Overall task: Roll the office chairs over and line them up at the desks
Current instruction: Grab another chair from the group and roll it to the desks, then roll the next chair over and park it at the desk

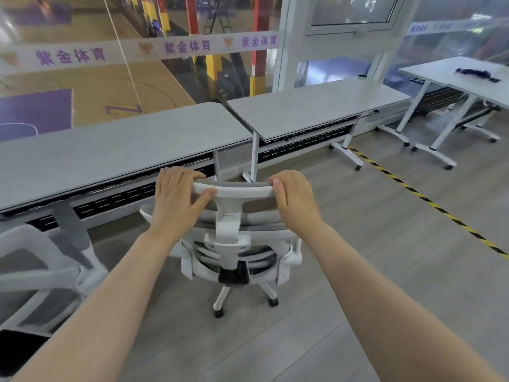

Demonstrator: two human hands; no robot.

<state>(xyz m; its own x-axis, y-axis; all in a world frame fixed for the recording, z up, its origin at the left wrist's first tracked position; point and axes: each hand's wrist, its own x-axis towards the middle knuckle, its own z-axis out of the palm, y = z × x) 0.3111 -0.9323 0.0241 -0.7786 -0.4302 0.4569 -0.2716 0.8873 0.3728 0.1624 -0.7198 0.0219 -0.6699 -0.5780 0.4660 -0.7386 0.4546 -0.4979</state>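
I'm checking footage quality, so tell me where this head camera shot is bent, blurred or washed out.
Head view: wide-angle bending curves the near desk edge and stretches the forearms; the second chair at far left is smeared; reflections haze the glass wall; both hands, left hand and right hand, and the headrest stay sharp.

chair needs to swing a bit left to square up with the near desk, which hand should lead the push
Right, probably. The right hand grips the headrest end farther from the near desk; pushing there should turn the chair left while the left hand steadies.
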